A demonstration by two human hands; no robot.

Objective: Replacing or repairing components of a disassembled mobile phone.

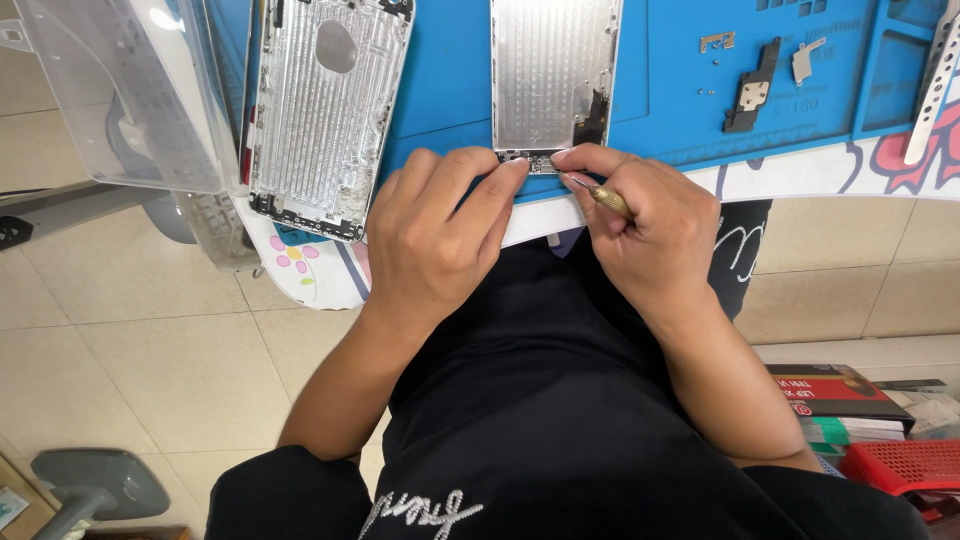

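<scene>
**Two hands at the near edge of a phone housing, one with a small screwdriver**

While the left hand point(435, 240) presses its fingertips onto the near end of the silver phone housing point(553, 75), the right hand point(640, 225) is closed around a small screwdriver point(605, 198) with a brass-coloured handle, its thin tip pointing at that same end. The left hand holds nothing; its fingers are curled, their tips resting on the housing's lower rim. Both hands meet at the near edge of the table, just where the blue work mat point(680, 120) ends and a white strip of patterned table cover begins.

Two phone housings lie on the mat. The one being worked on sits upright in the middle of the view, its lower end touching both hands. The second housing point(328, 110) lies to the left, slightly tilted, apart from the hands, its near end overhanging the mat onto the patterned cover.

On the right part of the mat lie three small loose parts: a tiny bracket point(717, 41), a dark rectangular piece point(752, 92) and a small silver plate point(803, 62). A few specks near them may be screws; they are too small to tell. A pale perforated metal strip point(935, 85) lies at the far right edge of the mat.

A clear plastic lid point(130, 90) hangs over the table's left corner. On the floor at lower right are a red-and-black box point(835, 390) and a red basket point(905, 465).
</scene>
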